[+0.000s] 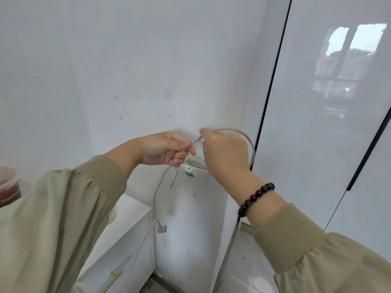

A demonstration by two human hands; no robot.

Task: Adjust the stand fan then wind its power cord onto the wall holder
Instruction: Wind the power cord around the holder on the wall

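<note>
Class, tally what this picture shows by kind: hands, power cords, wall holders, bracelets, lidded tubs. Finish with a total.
Hands: 2 (left hand, right hand)
Power cord: 1
Wall holder: 1
Bead bracelet: 1
Lidded tub: 1
Total: 6

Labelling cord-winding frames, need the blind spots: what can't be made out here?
1. Stand fan: nowhere in the head view.
2. Wall holder: largely covered by the left hand and right hand; wound turns uncountable.
3. Right hand's fingers: behind the hand's back, one tip blurred; grip on the power cord unclear.
4. Power cord's lower run: disappears behind the left sleeve.
5. Jar: cut off by the left edge.
</note>
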